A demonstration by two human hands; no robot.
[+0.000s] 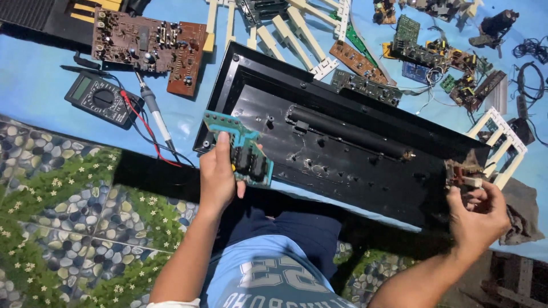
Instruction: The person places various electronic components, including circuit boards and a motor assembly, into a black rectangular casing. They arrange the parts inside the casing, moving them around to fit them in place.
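While we look down over our own lap, we count two hands at work. Our left hand (218,177) is closed around one small teal circuit board (244,151), thumb on its face and fingers behind it, holding it tilted above the near left corner of one long black plastic casing (365,165). That casing lies slantwise across the blue sheet (34,74), its inside turned up, with one black cylinder (348,132) fixed along its middle. Our right hand (478,214) is curled, fingertips pinched on one small brownish part (461,174) at the casing's right end; whether the part is loose or fixed to the casing we cannot tell.

To the left of the casing we count one brown circuit board (149,48), rectangular with a stepped lower edge, one dark multimeter (100,100) with a round dial and a greenish display window, one red lead and one black lead running from it, and one soldering iron (153,108) lying between meter and casing. Beyond the casing's far edge lie several cream key strips (297,28) and at least four more green and brown boards (365,85), too tangled with wires to count surely. One grey rag (522,214) lies just beside the right hand. We see no legible labels we can place, apart from pale markings on the meter's face.
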